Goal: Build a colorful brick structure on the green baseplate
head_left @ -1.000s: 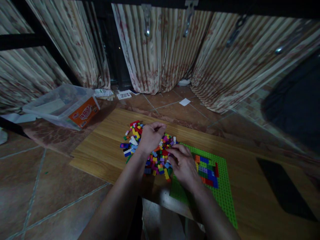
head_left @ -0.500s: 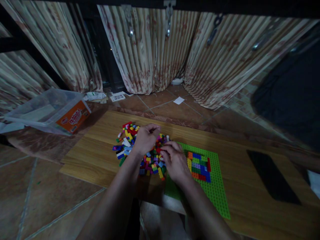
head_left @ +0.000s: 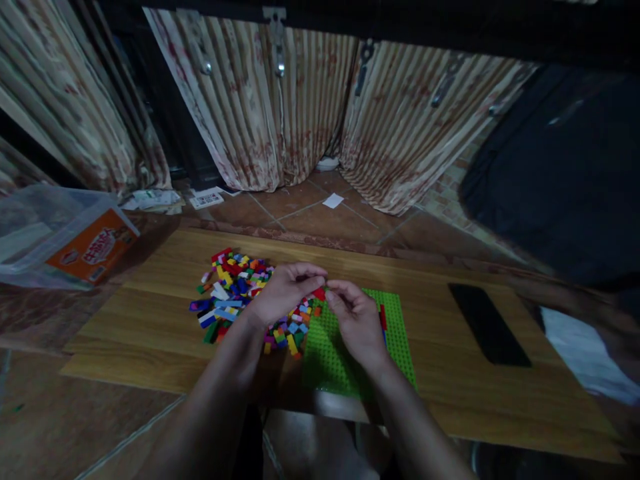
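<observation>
Over the near part of the green baseplate (head_left: pixel 327 360), my two hands meet at the fingertips. A small red toy brick (head_left: pixel 319 293) is pinched between them. My left hand (head_left: pixel 285 293) is closed, thumb and fingers reaching the brick from the left. From the right, my right hand (head_left: pixel 356 320) closes thumb and forefinger at the brick's other side. A tiny green spot shows at the fingertips, too small to make out. Left of the plate lies a heap of mixed toy bricks (head_left: pixel 233 293), partly behind my left hand. My right hand covers most of the bricks set on the plate.
A wooden table (head_left: pixel 150 320) carries everything. On its right lies a black flat slab (head_left: pixel 487 323), with white paper (head_left: pixel 585 350) beyond. A clear plastic bin (head_left: pixel 55 267) with an orange label stands at the left. Striped curtains (head_left: pixel 250 113) hang behind.
My hands have come together above the baseplate, up from the brick heap, with the red brick now between the fingertips. The camera view has turned right, shifting the scene left.
</observation>
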A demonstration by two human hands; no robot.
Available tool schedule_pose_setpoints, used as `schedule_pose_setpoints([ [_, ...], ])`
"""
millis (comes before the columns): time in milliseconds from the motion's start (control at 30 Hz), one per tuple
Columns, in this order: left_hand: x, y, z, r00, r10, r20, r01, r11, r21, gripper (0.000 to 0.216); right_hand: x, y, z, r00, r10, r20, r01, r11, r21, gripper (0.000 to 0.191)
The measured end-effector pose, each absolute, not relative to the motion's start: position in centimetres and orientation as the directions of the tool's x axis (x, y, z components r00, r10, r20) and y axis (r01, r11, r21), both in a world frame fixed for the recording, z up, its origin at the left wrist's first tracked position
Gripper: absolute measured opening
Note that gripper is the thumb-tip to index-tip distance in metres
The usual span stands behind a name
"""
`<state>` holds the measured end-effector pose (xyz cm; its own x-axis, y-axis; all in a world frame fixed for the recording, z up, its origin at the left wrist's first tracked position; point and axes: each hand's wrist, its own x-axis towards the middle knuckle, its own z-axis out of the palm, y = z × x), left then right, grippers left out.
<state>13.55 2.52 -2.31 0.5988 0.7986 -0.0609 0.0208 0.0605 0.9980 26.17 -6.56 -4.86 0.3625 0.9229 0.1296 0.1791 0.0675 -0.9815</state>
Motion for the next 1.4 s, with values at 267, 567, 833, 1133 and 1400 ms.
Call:
schedule_pose_setpoints([
  [267,17.1,0.9,-3.8,0.463,0.886,-0.017,-0.072,0.057,0.996,0.031,28.0,-8.0,-4.6,0.394,0.912,0.111,0.191,0.037,-0.981,0.026],
  [567,19.8,-0.6,-4.5,0.432,0.9,0.055,-0.137,0.005,0.991,0.03,31.1,-10.0,-4.1,0.296,0.955,0.004,0.107,-0.029,-0.994,0.031],
  [833,21.7,-1.6,-4.6,0.465,0.874,0.143,-0.107,-0.104,0.989,0.034,33.4,-11.3,-3.2,0.26,0.965,-0.016,0.128,-0.051,-0.99,0.031],
  [1133,22.8,-2.3,-5.1,0.422,0.892,0.164,-0.126,-0.122,0.985,0.043,34.3,-11.8,-2.7,0.181,0.983,-0.021,0.105,-0.041,-0.994,0.019],
  [1400,22.7,-2.4,-4.3,0.387,0.907,0.166,-0.07,-0.151,0.986,0.03,36.0,-12.0,-2.8,0.312,0.95,0.012,0.134,-0.032,-0.991,0.026],
])
